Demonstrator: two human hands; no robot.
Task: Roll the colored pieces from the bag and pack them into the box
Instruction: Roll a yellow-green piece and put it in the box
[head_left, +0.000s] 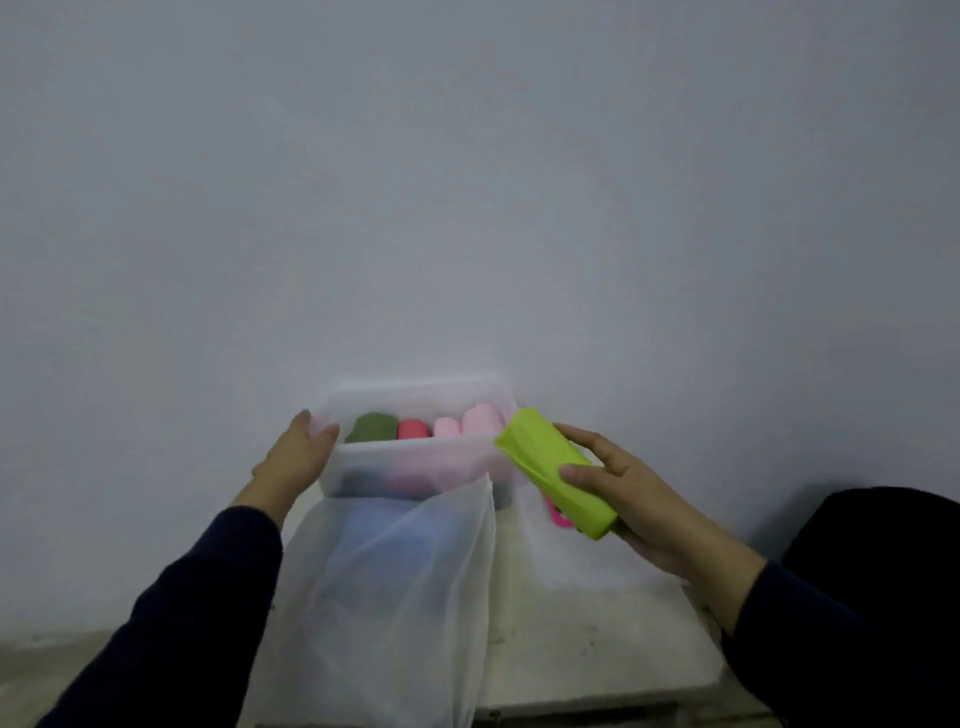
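Gripping a lime-green roll (556, 473) between thumb and curled fingers, the right hand (631, 499) is held just beside the right end of the translucent box (415, 462), while the left hand (298, 457) is wrapped over the box's left rim, steadying it. The roll's long axis is tilted, its upper end pointed up and left toward the box opening and its lower end toward the wrist. Four rolls are already packed side by side in the box: a dark green roll (371, 428), a red roll (414, 429) and two pink rolls (465, 426). Against the box's near wall, a sheer bag (395, 582) is seen with bluish pieces inside, and a bright pink piece (557, 515) lies behind the held roll, so the task is judged roughly half done.
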